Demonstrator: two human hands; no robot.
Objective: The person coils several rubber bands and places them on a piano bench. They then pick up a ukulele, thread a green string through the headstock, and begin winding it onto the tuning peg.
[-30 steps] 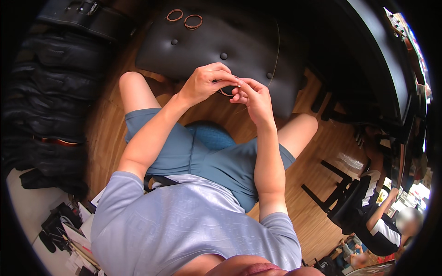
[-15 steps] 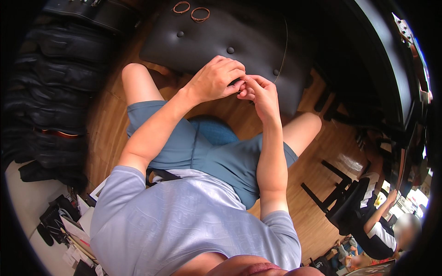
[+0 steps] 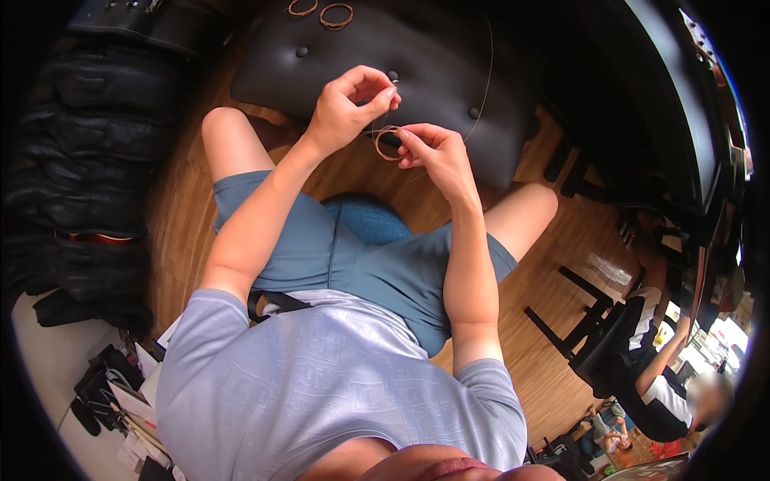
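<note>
Black tufted-leather bench (image 3: 277,76), left edge: 2 coppery wire coils (image 3: 337,29) look finished; right hand (image 3: 441,158) pinches 1 loose-ended coil (image 3: 387,157), left hand (image 3: 350,112) something tiny.

Black bags (image 3: 96,180) crowd the left side

Papers (image 3: 138,401) cluster at lower left. At right, above the wooden floor (image 3: 529,385), a person (image 3: 651,421) in black and white sits on a dark chair (image 3: 589,365); a blue seat (image 3: 369,219) shows near the centre.

Faint lettering (image 3: 277,385) on the shirt (image 3: 337,353) cannot be read.

Smooth, coppery metal coil (image 3: 384,155)
</note>
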